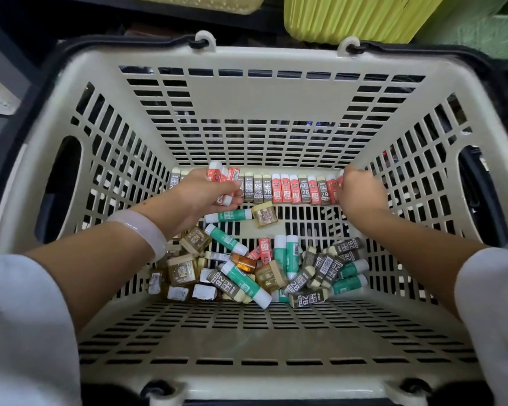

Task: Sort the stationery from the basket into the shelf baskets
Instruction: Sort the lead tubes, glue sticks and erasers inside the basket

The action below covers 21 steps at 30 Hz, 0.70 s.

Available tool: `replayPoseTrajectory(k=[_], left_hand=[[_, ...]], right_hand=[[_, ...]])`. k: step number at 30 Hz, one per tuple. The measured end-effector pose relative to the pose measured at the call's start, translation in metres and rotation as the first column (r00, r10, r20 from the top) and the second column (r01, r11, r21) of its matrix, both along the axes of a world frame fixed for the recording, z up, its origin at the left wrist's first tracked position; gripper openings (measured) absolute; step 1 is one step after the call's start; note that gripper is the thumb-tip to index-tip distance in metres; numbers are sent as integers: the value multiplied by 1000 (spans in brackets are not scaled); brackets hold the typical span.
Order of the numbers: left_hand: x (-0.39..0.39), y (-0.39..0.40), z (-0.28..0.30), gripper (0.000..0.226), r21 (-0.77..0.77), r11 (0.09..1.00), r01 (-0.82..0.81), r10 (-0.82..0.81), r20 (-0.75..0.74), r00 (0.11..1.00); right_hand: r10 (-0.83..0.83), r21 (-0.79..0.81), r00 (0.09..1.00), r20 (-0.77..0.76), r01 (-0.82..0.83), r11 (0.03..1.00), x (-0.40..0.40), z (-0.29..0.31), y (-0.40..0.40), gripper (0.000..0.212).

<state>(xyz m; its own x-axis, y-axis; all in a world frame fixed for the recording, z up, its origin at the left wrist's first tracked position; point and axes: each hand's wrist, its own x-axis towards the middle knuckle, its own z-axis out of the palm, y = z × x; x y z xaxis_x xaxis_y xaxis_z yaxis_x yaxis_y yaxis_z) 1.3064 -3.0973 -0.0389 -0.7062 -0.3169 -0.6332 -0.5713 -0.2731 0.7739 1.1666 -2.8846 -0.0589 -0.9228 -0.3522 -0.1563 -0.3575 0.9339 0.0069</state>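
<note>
Inside basket (188, 89), left hand (206, 191) gripping erasers (222, 183)

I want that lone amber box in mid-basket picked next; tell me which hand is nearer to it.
Left. The left hand, gripping red erasers, is just up-left of the amber box; the right hand is farther off, at the row's right end.

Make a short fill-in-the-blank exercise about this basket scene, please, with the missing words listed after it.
1. The left hand grips several ____ erasers.
2. A white bangle sits on the ____ wrist.
3. The erasers in a row stand against the ____ wall of the basket.
4. The glue sticks have ____ labels.

Missing words: red; left; far; green
</note>
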Motion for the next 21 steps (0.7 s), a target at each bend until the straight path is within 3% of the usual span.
replayPoseTrajectory(k=[10, 13, 15, 16, 18, 19, 21], left_hand=[[1, 0, 4, 12, 17, 1000, -12, 11, 11, 1000], [1, 1, 9, 17, 62, 997, -43, 42, 5, 999], [0, 2, 15, 19, 88, 994, -58, 58, -3, 998], [0, 2, 18, 21, 101, 993, -62, 64, -8, 998], [1, 2, 23, 22, 104, 994, -37, 40, -21, 999], [2, 2, 26, 22, 91, 996, -8, 11, -23, 1000], [5, -2, 32, 24, 54, 998, 17, -18, 0, 1000]], right_hand=[[-61, 11, 996, 67, 61, 998, -3, 2, -3, 17], [-22, -76, 1000, -5, 22, 997, 5, 9, -17, 19], [61, -257, 994, 87, -37, 966, 14, 17, -38, 19], [112, -422, 962, 250, 4, 907, 22, 21, -51, 18], [288, -661, 754, 590, 247, 708, 41, 32, -77, 13], [352, -689, 664, 660, 349, 635, 49, 36, -88, 9], [413, -696, 574, 707, 460, 552, 58, 40, -105, 7]])
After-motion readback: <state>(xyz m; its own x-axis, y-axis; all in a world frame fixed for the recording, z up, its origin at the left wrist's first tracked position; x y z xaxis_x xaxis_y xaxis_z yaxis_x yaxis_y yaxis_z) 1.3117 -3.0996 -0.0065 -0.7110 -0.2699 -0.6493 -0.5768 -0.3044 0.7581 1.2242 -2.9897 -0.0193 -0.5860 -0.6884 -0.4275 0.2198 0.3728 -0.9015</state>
